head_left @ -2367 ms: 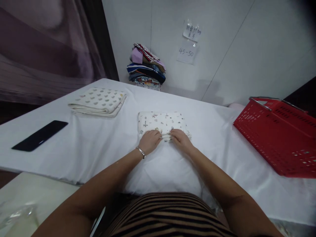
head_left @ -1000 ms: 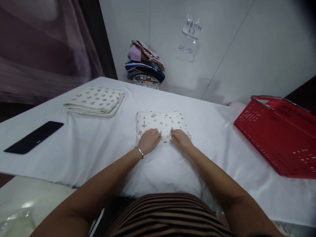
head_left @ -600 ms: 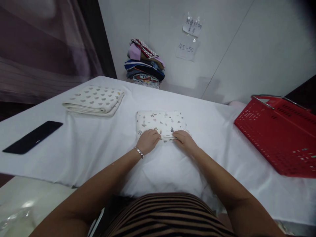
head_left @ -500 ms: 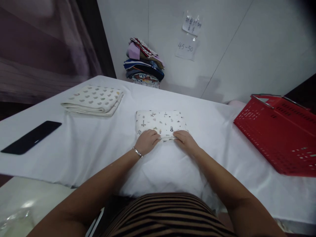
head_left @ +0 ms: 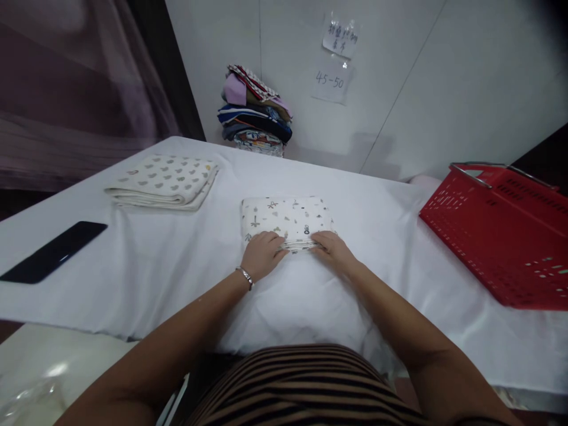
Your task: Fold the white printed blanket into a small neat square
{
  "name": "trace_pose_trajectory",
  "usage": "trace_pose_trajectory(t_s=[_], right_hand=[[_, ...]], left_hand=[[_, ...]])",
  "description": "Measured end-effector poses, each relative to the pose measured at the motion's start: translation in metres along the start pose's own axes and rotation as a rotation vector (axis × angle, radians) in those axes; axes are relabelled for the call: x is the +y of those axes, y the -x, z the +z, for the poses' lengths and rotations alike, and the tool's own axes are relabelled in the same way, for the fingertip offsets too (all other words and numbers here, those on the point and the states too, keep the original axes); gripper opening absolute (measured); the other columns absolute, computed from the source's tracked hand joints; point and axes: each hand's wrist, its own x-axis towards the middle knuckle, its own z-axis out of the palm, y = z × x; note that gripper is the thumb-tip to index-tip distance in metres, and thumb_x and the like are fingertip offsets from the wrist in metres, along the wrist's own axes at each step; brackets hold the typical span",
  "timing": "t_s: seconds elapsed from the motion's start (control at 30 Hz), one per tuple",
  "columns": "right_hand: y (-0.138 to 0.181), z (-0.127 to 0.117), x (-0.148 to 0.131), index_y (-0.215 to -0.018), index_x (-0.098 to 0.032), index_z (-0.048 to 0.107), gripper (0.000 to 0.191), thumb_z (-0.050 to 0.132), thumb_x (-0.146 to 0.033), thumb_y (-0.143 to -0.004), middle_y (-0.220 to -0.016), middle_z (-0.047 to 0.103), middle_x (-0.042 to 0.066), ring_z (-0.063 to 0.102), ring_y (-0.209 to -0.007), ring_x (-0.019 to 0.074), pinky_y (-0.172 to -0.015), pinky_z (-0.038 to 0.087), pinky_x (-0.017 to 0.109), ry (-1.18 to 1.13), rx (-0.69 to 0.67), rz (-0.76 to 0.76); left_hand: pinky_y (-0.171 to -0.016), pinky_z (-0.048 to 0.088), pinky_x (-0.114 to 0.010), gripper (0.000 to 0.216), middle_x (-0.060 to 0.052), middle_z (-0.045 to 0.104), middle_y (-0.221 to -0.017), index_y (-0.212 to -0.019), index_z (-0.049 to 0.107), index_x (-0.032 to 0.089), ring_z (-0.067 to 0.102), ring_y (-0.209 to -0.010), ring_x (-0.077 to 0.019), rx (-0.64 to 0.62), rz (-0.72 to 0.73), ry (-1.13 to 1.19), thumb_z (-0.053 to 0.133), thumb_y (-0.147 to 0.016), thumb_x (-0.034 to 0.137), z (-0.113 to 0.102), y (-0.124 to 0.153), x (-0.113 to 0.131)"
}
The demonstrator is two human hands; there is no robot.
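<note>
A small folded white cloth with little printed figures [head_left: 286, 216] lies in the middle of the white-covered table [head_left: 177, 260]. My left hand [head_left: 261, 254], with a bracelet at the wrist, rests on its near left edge, fingers curled onto the fabric. My right hand [head_left: 332, 248] rests on the near right edge, fingers pressed on the layered hem. Both hands grip the cloth's near edge.
A second folded cloth with a grey pattern [head_left: 163, 180] lies at the far left. A black phone [head_left: 51, 251] lies at the left edge. A red plastic basket [head_left: 501, 228] stands at the right. A pile of coloured folded clothes [head_left: 255, 112] sits against the back wall under paper notes [head_left: 335, 59].
Both hands stay on the near edge of the small cloth; the right hand has shifted slightly along it. The view has drifted a little.
</note>
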Motion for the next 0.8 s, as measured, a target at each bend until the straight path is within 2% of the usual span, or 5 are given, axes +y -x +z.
trace_pose_trajectory(t_s=[0.23,0.5,0.8], right_hand=[[-0.006,0.003,-0.003,-0.107,-0.019,0.061,0.028,0.05,-0.036,-0.088,-0.106,0.065,0.009,0.057,-0.098,0.0212,-0.086,0.045,0.036,0.047,0.02,0.024],[-0.004,0.008,-0.001,-0.101,-0.019,0.063,0.023,0.047,-0.031,-0.09,-0.102,0.066,0.008,0.058,-0.095,0.0199,-0.084,0.045,0.036,0.059,0.083,-0.016],[-0.005,0.008,0.0,-0.103,-0.018,0.061,0.022,0.05,-0.03,-0.088,-0.102,0.065,0.009,0.058,-0.095,0.0207,-0.084,0.045,0.037,0.08,0.076,-0.059]], left_hand=[[-0.075,0.039,-0.037,0.022,-0.006,0.059,-0.096,-0.094,0.062,0.02,0.051,-0.089,-0.0219,-0.024,-0.001,-0.047,0.05,-0.085,0.036,0.005,-0.015,0.013],[-0.077,0.039,-0.035,0.024,-0.006,0.059,-0.094,-0.095,0.062,0.021,0.05,-0.088,-0.0203,-0.026,0.002,-0.02,0.044,-0.088,0.036,0.008,-0.011,0.011],[-0.074,0.038,-0.034,0.02,-0.005,0.058,-0.088,-0.089,0.063,0.02,0.05,-0.085,-0.0202,0.001,-0.026,-0.033,0.053,-0.083,0.037,0.008,-0.016,0.014]])
